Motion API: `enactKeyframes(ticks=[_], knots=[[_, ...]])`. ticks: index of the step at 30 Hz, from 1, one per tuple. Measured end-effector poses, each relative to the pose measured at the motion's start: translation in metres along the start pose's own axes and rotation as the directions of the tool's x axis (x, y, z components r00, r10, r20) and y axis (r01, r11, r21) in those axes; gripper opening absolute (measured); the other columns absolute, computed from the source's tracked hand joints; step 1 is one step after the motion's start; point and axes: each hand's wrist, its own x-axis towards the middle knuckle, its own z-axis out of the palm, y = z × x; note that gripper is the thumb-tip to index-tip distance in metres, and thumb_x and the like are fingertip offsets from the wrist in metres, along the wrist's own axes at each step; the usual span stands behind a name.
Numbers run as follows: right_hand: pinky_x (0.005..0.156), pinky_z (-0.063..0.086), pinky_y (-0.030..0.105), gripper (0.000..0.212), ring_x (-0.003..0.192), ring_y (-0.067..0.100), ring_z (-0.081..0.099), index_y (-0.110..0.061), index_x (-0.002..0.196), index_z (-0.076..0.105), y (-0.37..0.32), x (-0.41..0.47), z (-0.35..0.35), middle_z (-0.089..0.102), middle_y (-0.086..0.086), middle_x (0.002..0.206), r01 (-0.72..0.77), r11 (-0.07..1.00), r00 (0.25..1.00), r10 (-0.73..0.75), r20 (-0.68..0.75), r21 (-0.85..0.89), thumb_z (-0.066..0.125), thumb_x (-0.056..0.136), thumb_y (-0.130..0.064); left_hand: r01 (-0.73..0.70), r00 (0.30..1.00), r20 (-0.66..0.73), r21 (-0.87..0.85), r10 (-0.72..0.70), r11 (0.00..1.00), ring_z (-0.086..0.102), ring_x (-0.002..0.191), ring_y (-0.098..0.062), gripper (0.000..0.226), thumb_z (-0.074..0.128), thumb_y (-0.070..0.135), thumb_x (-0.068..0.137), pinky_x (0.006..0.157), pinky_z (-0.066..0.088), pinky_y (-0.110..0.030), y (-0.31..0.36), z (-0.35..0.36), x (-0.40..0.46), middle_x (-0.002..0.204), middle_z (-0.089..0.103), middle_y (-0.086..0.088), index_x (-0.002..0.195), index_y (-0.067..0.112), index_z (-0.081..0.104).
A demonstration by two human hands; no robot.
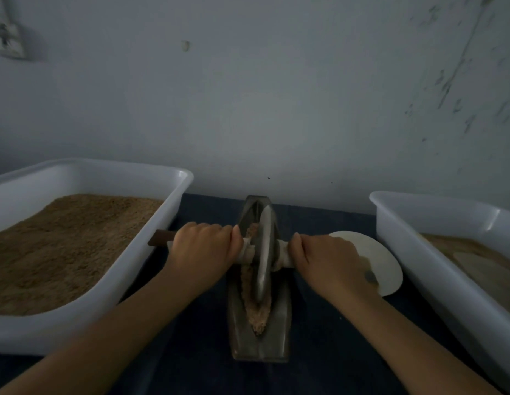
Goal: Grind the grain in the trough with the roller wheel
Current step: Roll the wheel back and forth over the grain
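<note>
Midway along the table, between two white tubs, the roller wheel (264, 252) stands upright in the narrow metal trough (259, 332), its rim bedded in the brown grain (255, 312) that lines the groove. Both fists are clenched on the axle, the left hand (202, 249) touching one face of the disc and the right hand (329, 262) just beside the other. Solid metal, it looks heavy and stiff, so gripping close to the hub should steady it.

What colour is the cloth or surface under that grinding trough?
Dark blue, seen in the head view: the table cover under the grey metal trough.
</note>
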Motion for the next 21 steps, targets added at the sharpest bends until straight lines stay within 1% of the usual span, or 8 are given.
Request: enactKeyframes(ticks=[2, 4, 7, 10, 13, 17, 19, 21], knots=[[0.043, 0.015, 0.022, 0.038, 0.042, 0.006, 0.033, -0.027, 0.059, 0.027, -0.004, -0.012, -0.011, 0.036, -0.008, 0.051, 0.023, 1.0, 1.0, -0.023, 0.002, 0.011, 0.02, 0.096, -0.035, -0.022, 1.0, -0.024, -0.067, 0.021, 0.998, 0.058, 0.075, -0.017, 0.041, 0.021, 0.036, 0.093, 0.073, 0.043, -0.024, 0.001, -0.007, -0.012, 0.086, 0.061, 0.001, 0.101, 0.017, 0.055], [0.042, 0.014, 0.022, 0.038, 0.04, 0.007, 0.034, -0.029, 0.059, 0.03, -0.008, -0.021, -0.019, 0.038, -0.007, 0.05, 0.018, 0.999, 1.0, -0.018, -0.005, 0.03, 0.014, 0.091, -0.041, -0.072, 0.993, -0.096, -0.096, 0.063, 0.993, 0.058, 0.054, -0.017, 0.015, 0.057, 0.026, 0.087, 0.057, 0.051, -0.03, 0.002, -0.017, -0.021, 0.066, 0.06, -0.001, 0.083, 0.012, 0.06], [0.043, 0.016, 0.022, 0.039, 0.041, 0.008, 0.036, -0.029, 0.06, 0.033, -0.009, -0.024, -0.022, 0.04, -0.006, 0.051, 0.021, 0.999, 1.0, -0.021, -0.005, 0.031, 0.01, 0.089, -0.043, -0.043, 0.995, -0.098, -0.135, 0.03, 0.99, 0.052, 0.038, -0.015, 0.017, 0.077, 0.015, 0.07, 0.038, 0.049, -0.031, 0.003, -0.019, -0.023, 0.05, 0.055, 0.0, 0.07, 0.01, 0.061], [0.043, 0.015, 0.021, 0.043, 0.04, 0.008, 0.035, -0.027, 0.058, 0.033, -0.007, -0.017, -0.015, 0.038, -0.006, 0.049, 0.002, 1.0, 1.0, -0.002, -0.025, 0.013, 0.015, 0.094, -0.04, -0.031, 0.996, -0.082, -0.08, 0.025, 0.996, 0.05, 0.042, -0.013, 0.01, 0.067, 0.018, 0.079, 0.044, 0.047, -0.026, 0.003, -0.011, -0.015, 0.055, 0.055, 0.001, 0.078, 0.011, 0.061], [0.043, 0.018, 0.025, 0.047, 0.041, 0.007, 0.033, -0.022, 0.057, 0.037, 0.0, -0.002, 0.0, 0.037, -0.005, 0.048, -0.045, 0.999, 0.998, 0.046, -0.049, 0.023, 0.018, 0.097, -0.038, -0.007, 0.995, -0.1, -0.058, 0.001, 0.998, 0.053, 0.046, -0.021, 0.025, 0.044, 0.013, 0.092, 0.051, 0.04, -0.025, 0.0, 0.001, -0.002, 0.058, 0.057, -0.005, 0.08, 0.006, 0.064], [0.043, 0.015, 0.029, 0.05, 0.039, 0.01, 0.029, -0.019, 0.052, 0.037, 0.009, 0.025, 0.023, 0.036, -0.005, 0.045, -0.07, 0.998, 0.993, 0.069, -0.1, -0.007, 0.021, 0.097, -0.035, 0.041, 0.993, -0.112, -0.05, -0.046, 0.998, 0.051, 0.041, -0.022, 0.022, 0.056, 0.011, 0.089, 0.047, 0.047, -0.029, -0.005, 0.015, 0.022, 0.051, 0.054, -0.006, 0.068, 0.006, 0.059], [0.044, 0.012, 0.028, 0.055, 0.037, 0.011, 0.026, -0.02, 0.043, 0.032, 0.013, 0.038, 0.029, 0.032, -0.004, 0.04, -0.101, 0.994, 0.983, 0.105, -0.153, 0.03, 0.027, 0.097, -0.033, 0.044, 0.993, -0.107, -0.025, -0.047, 0.999, 0.053, 0.044, -0.022, 0.012, 0.061, 0.011, 0.087, 0.049, 0.049, -0.03, -0.01, 0.022, 0.035, 0.055, 0.056, -0.005, 0.076, 0.006, 0.058], [0.045, 0.009, 0.027, 0.057, 0.036, 0.011, 0.023, -0.021, 0.042, 0.029, 0.016, 0.05, 0.034, 0.03, -0.004, 0.04, -0.115, 0.993, 0.978, 0.117, -0.175, 0.025, 0.03, 0.097, -0.031, 0.043, 0.999, -0.021, 0.066, -0.042, 0.997, 0.058, 0.059, -0.02, 0.016, 0.054, 0.015, 0.091, 0.059, 0.045, -0.028, -0.015, 0.031, 0.046, 0.072, 0.059, -0.004, 0.104, 0.007, 0.051]])
